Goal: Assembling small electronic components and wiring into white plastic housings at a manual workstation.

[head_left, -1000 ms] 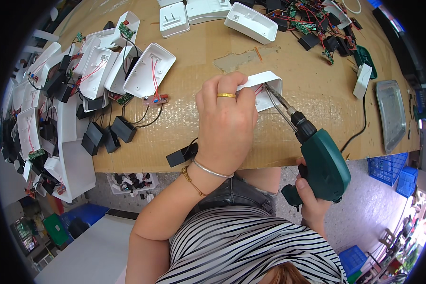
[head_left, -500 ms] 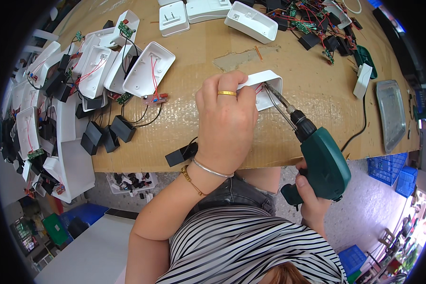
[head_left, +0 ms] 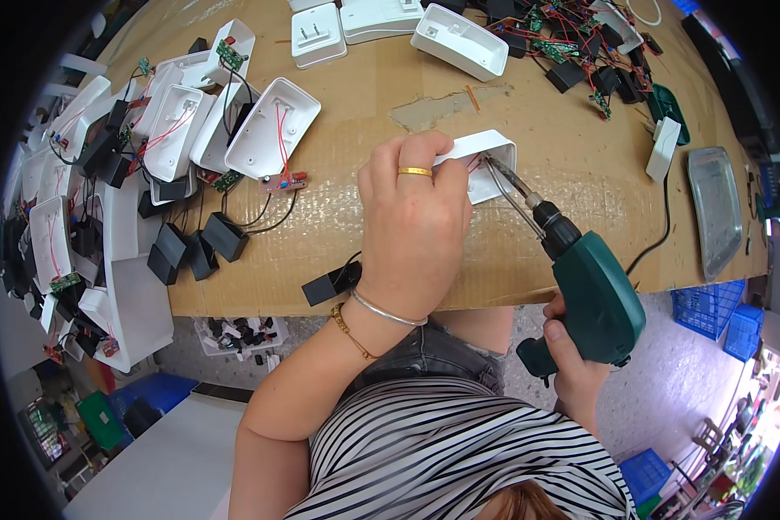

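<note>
My left hand (head_left: 416,217) is closed on a white plastic case (head_left: 481,143), keeping it tilted over the cardboard-covered table. Red wires show inside the case. My right hand (head_left: 572,355) grips the handle of a green soldering gun (head_left: 600,290), which has a thin metal feed tube alongside its barrel. The gun's tip reaches into the case beside the wires; the exact contact point is too small to make out. A small black box (head_left: 331,284) with a black lead lies just left of my left wrist, and my hand hides the lead's far end.
White open cases (head_left: 273,126) with wires, green boards and black boxes (head_left: 225,236) crowd the left side. More cases (head_left: 459,39) lie at the far edge, beside a heap of black boxes and red wires (head_left: 572,43). A metal tray (head_left: 716,212) and a black cord (head_left: 666,221) are on the right.
The soldering gun's body has shifted very slightly to the right with my right hand, while its tip stays inside the case. My left hand and the case have barely moved.
</note>
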Motion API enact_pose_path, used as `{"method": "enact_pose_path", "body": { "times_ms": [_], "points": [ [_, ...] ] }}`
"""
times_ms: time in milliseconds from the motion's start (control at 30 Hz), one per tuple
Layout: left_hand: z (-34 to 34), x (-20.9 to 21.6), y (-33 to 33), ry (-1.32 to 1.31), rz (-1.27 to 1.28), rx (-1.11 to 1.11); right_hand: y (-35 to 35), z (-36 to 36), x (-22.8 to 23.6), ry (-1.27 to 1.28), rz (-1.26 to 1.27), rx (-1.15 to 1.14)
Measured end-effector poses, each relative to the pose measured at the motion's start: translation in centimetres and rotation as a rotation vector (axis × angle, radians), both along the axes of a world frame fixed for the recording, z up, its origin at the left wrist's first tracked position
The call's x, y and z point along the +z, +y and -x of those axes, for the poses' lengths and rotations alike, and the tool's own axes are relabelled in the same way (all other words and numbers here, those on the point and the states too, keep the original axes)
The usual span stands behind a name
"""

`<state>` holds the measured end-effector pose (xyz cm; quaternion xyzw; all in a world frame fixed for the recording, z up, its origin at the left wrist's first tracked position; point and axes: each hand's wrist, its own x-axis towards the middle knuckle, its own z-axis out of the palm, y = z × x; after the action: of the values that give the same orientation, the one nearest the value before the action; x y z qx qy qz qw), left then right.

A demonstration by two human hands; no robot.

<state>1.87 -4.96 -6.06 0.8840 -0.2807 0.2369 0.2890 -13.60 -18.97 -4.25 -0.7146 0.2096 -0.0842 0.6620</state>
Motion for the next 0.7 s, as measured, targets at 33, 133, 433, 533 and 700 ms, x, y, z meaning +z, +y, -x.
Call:
{"method": "enact_pose_path", "body": {
  "times_ms": [33,133,433,533,700],
  "points": [
    [-0.01,-0.05,0.03,-0.001,-0.001,0.002,0.13,-0.19,-0.06,-0.015,-0.012,-0.023],
    [-0.01,-0.09,-0.04,0.001,0.006,0.001,0.48,-0.27,0.01,0.008,-0.009,-0.081],
    [-0.01,-0.04,0.06,0.007,0.005,-0.002,0.28,-0.28,-0.42,0.000,-0.007,-0.087],
    [0.05,0.09,0.02,0.019,0.009,-0.006,0.35,-0.16,-0.45,-0.032,-0.017,-0.098],
    [0.04,0.03,0.06,0.024,0.000,-0.011,0.29,0.00,-0.69,-0.045,-0.026,-0.091]
  ]
}}
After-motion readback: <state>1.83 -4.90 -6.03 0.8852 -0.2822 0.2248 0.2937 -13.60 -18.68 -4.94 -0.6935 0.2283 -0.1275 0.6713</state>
